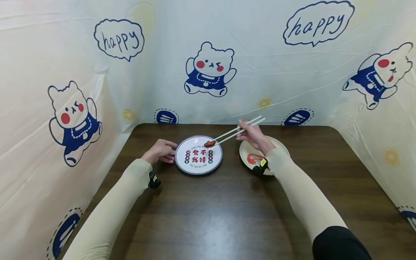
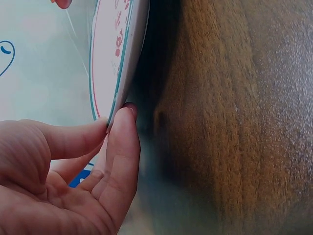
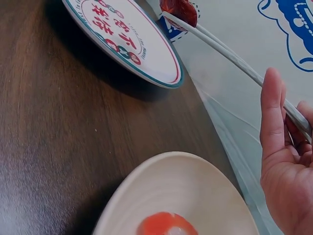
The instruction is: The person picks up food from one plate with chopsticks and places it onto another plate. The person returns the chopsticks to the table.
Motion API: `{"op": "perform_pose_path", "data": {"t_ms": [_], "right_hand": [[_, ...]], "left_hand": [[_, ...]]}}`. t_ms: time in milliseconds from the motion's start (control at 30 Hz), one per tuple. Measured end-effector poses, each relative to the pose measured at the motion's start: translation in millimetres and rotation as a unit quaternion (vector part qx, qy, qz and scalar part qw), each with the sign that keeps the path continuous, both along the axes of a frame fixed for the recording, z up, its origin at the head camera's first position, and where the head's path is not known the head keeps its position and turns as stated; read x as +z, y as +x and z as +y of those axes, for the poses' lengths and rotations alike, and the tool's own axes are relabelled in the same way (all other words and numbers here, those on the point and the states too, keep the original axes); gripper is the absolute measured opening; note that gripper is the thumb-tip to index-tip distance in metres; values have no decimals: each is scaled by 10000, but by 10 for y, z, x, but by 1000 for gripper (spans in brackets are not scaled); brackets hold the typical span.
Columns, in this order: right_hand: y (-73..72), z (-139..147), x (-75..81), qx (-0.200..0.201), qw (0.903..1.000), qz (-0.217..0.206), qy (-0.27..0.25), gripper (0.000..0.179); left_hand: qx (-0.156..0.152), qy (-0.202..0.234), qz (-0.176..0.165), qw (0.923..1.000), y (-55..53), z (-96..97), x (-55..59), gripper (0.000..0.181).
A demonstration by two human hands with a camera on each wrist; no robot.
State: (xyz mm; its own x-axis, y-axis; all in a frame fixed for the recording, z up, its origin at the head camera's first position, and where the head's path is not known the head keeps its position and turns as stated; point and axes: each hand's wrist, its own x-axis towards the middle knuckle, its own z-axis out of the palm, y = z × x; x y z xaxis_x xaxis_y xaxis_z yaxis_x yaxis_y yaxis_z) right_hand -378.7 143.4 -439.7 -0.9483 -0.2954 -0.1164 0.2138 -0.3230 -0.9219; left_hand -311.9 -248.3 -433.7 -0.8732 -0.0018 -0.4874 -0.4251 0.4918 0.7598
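Note:
My right hand (image 1: pixel 251 136) holds a pair of pale chopsticks (image 1: pixel 232 134). Their tips grip a glossy red-brown piece of food (image 3: pixel 180 11) above the white plate (image 1: pixel 198 166), near its upper right rim in the head view. That plate has a dark blue-green rim band and red lettering. On its left side, my left hand (image 1: pixel 160 151) pinches the rim between thumb (image 2: pixel 80 139) and fingers. Beneath the right wrist lies a cream plate (image 3: pixel 146 171) bearing a curved orange-red piece (image 1: pixel 254 158) resembling a shrimp; the forearm hides part of it.
Both plates are on a dark brown wooden table (image 1: pixel 201 209), towards its far edge. A pale curtain (image 1: pixel 169 54) printed with bears and "happy" bubbles stands behind the table and along both sides. Each wrist carries a small black camera (image 1: pixel 154 180).

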Motion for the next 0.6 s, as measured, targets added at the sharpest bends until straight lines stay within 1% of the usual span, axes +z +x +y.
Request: {"op": "perform_pose_path", "data": {"t_ms": [133,333,600], "right_hand": [[-9,-57,-31,-18,10000,23,18,33],[-22,-138,-52,-22,10000,-59,-37,31],[-12,-244,-88,-32,9998,-60,191,32]], "left_hand": [[-10,14,25,10000,-4,10,-1,50],[31,48,-26,10000,-12,9,-8,50],[108,105,-98,9998,-4,19,14,49]]}}
